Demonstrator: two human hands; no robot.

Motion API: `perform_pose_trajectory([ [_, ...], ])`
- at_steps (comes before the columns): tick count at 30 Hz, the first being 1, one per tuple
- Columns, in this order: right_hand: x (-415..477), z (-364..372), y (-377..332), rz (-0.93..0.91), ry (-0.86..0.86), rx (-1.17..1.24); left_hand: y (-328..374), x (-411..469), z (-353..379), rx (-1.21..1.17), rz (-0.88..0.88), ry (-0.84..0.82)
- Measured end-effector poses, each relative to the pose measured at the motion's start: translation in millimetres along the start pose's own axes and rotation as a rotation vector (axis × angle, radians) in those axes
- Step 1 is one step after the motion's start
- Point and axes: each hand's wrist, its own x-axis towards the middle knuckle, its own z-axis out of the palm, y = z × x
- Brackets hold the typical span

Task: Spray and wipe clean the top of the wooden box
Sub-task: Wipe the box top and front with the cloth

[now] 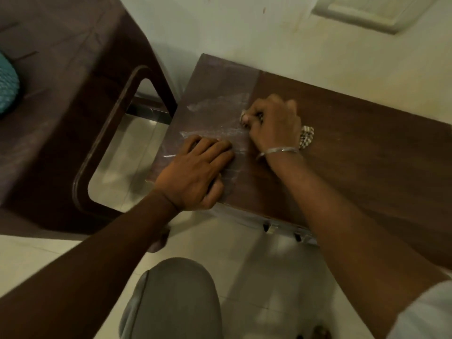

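Teal cushion (7, 81) at the far left edge, resting on the dark brown plastic chair (73, 94) that fills the upper left. Just right of the chair's arm, pale floor tiles (117, 172), then the wooden box (354, 155) set against the light wall (244, 33), its top running from the centre out to the right edge. On the left part of that top, a greyish, dusty-looking patch with whitish streaks (217, 104); darker, cleaner-looking wood further right. Left hand (193, 172) flat on the streaked part near the box's front left corner, palm down, fingers extended and held close together, thumb tucked at the front edge. Right hand (274, 123) just beyond and to the right, fist-like, fingers curled tight and pressed down on the top, gripping a checked cloth (307, 140) of which only a bunched bit shows behind the wrist. Thin silver bangle (281, 151) around the right wrist. Below the box's front edge, something pale and metallic, too blurred to identify. Bottom centre, a knee in grey trousers (176, 297); bottom right corner, a white sleeve (428, 316).
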Motion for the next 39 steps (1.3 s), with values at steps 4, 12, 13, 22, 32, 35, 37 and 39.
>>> perform_pose_trajectory([
  [4, -0.1, -3.1, 2.3, 0.016, -0.023, 0.033, -16.8, -7.5, -0.6, -0.029, 0.011, -0.025],
  [12, 63.2, -0.5, 0.4, 0.145, -0.043, 0.009, -66.4, -30.1, 6.8, -0.238, -0.260, 0.139],
  [13, 61.3, 0.1, 0.2, 0.135, -0.049, 0.001, -67.0, -29.5, 9.8, -0.290, -0.258, 0.147],
  [22, -25.6, -0.2, -14.2, 0.017, -0.005, 0.042, -55.2, -21.3, 17.6, -0.309, -0.281, 0.248],
  [32, 28.5, -1.0, -15.3, 0.116, -0.062, 0.033, -53.6, -26.6, 22.3, -0.532, -0.410, 0.345],
  [35, 11.3, -3.0, -20.9, 0.127, -0.082, 0.050, -49.6, -25.6, 17.8, -0.592, -0.450, 0.369],
  [37, -23.8, -4.2, -25.4, 0.078, -0.071, 0.050, -49.6, -26.4, 17.1, -0.620, -0.460, 0.369],
  [39, -59.0, -7.4, -27.7, 0.022, -0.064, 0.058, -51.5, -26.5, 18.9, -0.630, -0.448, 0.356],
])
